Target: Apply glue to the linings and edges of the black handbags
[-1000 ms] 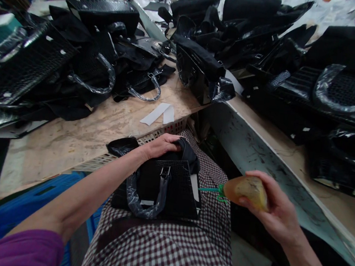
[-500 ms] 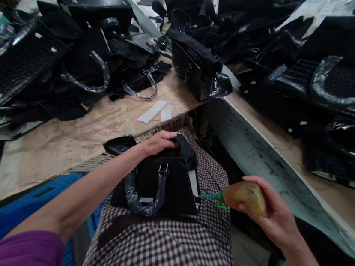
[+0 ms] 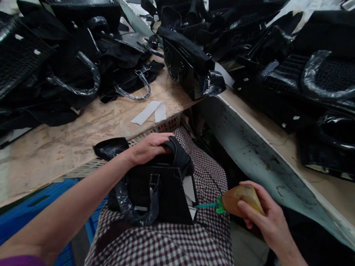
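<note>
A black handbag (image 3: pixel 170 194) with a crocodile-like panel rests on my lap, over a checked apron (image 3: pixel 163 252). Its plastic-wrapped handle (image 3: pixel 135 214) hangs down the front. My left hand (image 3: pixel 149 147) is closed on the black fabric at the bag's top edge. In my right hand (image 3: pixel 266 213) is a squeeze bottle (image 3: pixel 240 200) of amber colour with a green tip. The thin nozzle (image 3: pixel 205 205) points left and reaches the bag's right side, where white lining pieces (image 3: pixel 190 189) show in a gap. Whether the tip touches them I cannot tell.
Black handbags pile up on the wooden table (image 3: pixel 107 128) at left and along the right-hand bench (image 3: pixel 328 190). A folded white strip (image 3: pixel 150 112) lies on the table. Below left stands a blue crate (image 3: pixel 35 206). The bench's pale side wall (image 3: pixel 244 141) borders my right side.
The bag's right side has opened wider, showing more white lining. The bottle's nozzle has shifted slightly down and left, at the gap. The view has shifted a little to the right.
</note>
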Demonstrator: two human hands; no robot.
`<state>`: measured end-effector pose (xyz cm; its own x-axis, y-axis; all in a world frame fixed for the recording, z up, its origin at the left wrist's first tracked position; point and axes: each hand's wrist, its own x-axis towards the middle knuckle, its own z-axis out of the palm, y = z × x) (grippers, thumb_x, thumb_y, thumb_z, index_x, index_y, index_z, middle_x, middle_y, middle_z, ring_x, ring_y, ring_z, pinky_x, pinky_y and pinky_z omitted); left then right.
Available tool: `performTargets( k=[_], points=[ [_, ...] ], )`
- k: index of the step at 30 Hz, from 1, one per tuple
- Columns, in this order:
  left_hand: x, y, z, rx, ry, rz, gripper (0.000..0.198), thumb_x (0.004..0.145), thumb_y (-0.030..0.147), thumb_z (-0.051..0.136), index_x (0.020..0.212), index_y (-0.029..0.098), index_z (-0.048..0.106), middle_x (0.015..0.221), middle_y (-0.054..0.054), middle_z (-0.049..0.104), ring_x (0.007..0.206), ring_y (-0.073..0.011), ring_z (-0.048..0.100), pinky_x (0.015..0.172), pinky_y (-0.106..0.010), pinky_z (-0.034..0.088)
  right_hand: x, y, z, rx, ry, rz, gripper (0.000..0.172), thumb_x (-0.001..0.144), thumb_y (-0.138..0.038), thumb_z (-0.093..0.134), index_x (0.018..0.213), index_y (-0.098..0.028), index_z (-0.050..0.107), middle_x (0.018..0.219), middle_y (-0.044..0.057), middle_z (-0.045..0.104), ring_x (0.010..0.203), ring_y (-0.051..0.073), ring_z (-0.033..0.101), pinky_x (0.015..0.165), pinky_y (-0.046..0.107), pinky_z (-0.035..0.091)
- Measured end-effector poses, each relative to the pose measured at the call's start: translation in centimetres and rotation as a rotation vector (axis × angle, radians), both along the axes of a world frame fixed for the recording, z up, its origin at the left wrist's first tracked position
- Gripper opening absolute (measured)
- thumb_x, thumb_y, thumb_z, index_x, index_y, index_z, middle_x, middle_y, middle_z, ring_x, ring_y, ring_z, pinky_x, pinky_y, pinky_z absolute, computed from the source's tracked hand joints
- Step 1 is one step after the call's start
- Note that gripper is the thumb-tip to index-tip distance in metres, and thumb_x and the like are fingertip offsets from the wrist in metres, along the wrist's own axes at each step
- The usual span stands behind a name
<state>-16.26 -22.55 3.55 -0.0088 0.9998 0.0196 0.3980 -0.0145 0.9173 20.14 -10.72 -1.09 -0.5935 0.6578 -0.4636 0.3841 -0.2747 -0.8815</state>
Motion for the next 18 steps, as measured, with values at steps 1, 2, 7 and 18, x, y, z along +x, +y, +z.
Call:
performTargets(
  k=[1,2,7,18],
  points=[
    [0.2,-0.3,0.5,0.010,0.051,-0.014,0.016,0.090,0.020,0.058,0.091,0.013,0.073,0.098,-0.009,0.069,0.094,-0.0218,0.064,0.091,-0.032,0.049,0.1,-0.2,-0.1,-0.028,-0.009,-0.010,0.057,0.079,-0.048,0.080,0.125,-0.024,0.055,0.089,0.001,0.065,0.048,0.013,0.055,0.041,0.025,0.050],
    [0.4,-0.5,1.0,0.014,0.094,-0.022,0.017,0.092,0.019,0.057,0.092,0.013,0.073,0.099,-0.009,0.069,0.095,-0.0213,0.065,0.092,-0.032,0.050,0.3,-0.3,-0.2,-0.049,-0.015,-0.018,0.058,0.078,-0.048,0.081,0.124,-0.024,0.056,0.088,0.001,0.066,0.048,0.013,0.055,0.040,0.025,0.050],
    [1.4,-1.7,3.1,0.044,0.248,-0.032,0.024,0.095,0.014,0.050,0.100,0.015,0.073,0.105,-0.008,0.071,0.099,-0.0189,0.067,0.095,-0.030,0.052,0.6,-1.6,0.0,-0.058,-0.012,-0.145,0.053,0.078,-0.047,0.081,0.120,-0.023,0.060,0.089,0.001,0.066,0.048,0.012,0.054,0.039,0.023,0.047],
    [3.3,-3.7,5.8,0.073,0.414,0.017,0.026,0.096,0.011,0.047,0.103,0.015,0.071,0.108,-0.006,0.073,0.101,-0.0156,0.069,0.095,-0.024,0.054,0.7,-3.2,1.0,-0.158,-0.016,-0.244,0.051,0.077,-0.047,0.078,0.119,-0.024,0.060,0.092,0.003,0.066,0.049,0.013,0.049,0.036,0.023,0.041]
  ],
)
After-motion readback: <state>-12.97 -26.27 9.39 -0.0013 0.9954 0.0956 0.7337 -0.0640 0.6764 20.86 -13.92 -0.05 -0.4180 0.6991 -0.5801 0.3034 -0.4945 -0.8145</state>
